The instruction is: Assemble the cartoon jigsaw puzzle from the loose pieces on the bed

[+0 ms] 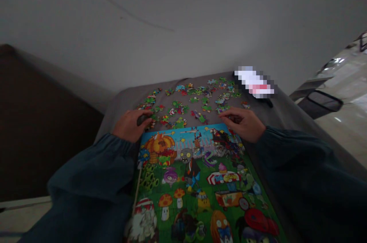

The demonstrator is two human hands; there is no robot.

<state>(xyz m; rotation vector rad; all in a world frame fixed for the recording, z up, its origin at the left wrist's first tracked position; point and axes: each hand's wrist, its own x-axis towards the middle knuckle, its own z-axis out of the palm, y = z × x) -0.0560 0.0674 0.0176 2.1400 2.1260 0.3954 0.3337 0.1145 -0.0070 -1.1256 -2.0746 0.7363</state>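
My left hand (pixel 132 124) rests at the left edge of the scattered jigsaw pieces (pixel 180 122), thumb and index finger curved with a gap between them. Beside those fingertips lie a few green and red pieces. Across the spread, my right hand (pixel 243 123) has its thumb and index tips drawn close together by the right-hand pieces; anything between them is too small to make out. Nearer to me, between my forearms, lies a large cartoon jigsaw picture (pixel 190 193) of zombies, mushrooms and a pumpkin. My right fingers are just above its top right corner.
Grey cloth (pixel 126 99) covers the table, which stands against a pale wall (pixel 172 36). A lit device with a blurred screen (pixel 254 82) lies at the back right. A dark brown panel (pixel 43 128) stands left, and a dark-framed chair (pixel 321 101) is off to the right.
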